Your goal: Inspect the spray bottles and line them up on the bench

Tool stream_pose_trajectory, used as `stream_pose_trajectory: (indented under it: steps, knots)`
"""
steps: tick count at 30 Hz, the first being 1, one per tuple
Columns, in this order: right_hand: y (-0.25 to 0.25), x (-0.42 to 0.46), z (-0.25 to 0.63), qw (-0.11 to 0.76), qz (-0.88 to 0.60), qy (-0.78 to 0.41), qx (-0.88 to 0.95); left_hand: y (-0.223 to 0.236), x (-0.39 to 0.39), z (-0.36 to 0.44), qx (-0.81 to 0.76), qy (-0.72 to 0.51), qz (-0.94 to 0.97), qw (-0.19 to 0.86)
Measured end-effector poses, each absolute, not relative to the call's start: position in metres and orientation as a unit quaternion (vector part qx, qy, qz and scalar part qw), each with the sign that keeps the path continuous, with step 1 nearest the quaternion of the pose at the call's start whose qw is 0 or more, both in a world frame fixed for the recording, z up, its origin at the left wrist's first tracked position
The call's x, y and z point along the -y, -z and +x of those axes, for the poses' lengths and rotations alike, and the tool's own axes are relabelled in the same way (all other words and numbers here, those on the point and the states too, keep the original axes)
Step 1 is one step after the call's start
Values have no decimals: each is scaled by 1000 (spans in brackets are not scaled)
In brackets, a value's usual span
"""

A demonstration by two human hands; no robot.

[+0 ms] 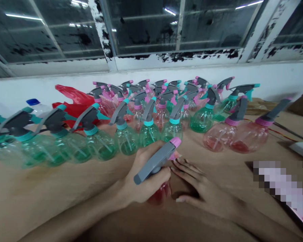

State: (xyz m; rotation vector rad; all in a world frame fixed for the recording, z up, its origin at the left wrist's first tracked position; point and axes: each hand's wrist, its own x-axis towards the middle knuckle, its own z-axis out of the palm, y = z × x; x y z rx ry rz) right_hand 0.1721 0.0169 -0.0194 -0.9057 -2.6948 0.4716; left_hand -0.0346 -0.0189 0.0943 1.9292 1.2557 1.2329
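Observation:
My left hand (147, 178) is closed around the neck of a spray bottle (159, 195) that has a grey and pink trigger head and a clear body with red at the bottom. Its nozzle points away and to the right. Beside it, my right hand (194, 178) lies low over the table with fingers stretched out, the fingertips close to the bottle's trigger. Whether they touch it I cannot tell. Just beyond my hands stands a row of green spray bottles (127, 141) with turquoise collars.
More pink and green spray bottles (162, 112) crowd behind the row. Two pink bottles (247, 137) stand at the right. A red plastic bag (75, 101) and a blue-capped bottle (37, 107) are at the back left. Cardboard (262, 107) lies near the wall; a blurred-out object (282, 185) sits at right.

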Motion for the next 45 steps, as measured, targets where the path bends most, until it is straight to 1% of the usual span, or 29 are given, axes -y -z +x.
stream_pose_trajectory:
  steps: [7, 18, 29, 38, 45]
  knots:
    - [20, -17, 172, 151, -304, -175, 924, -86, 17, -32, -462, -460, 730, 207]
    - [21, -17, 172, 152, -305, -186, 922, -85, 17, -32, -441, -466, 737, 212]
    - [20, -17, 172, 140, -309, -175, 924, -82, 17, -33, -460, -452, 733, 215]
    - [22, -18, 173, 157, -304, -180, 922, -83, 16, -33, -454, -456, 734, 217]
    - [22, -17, 173, 144, -309, -177, 923, -82, 16, -34, -445, -460, 736, 222]
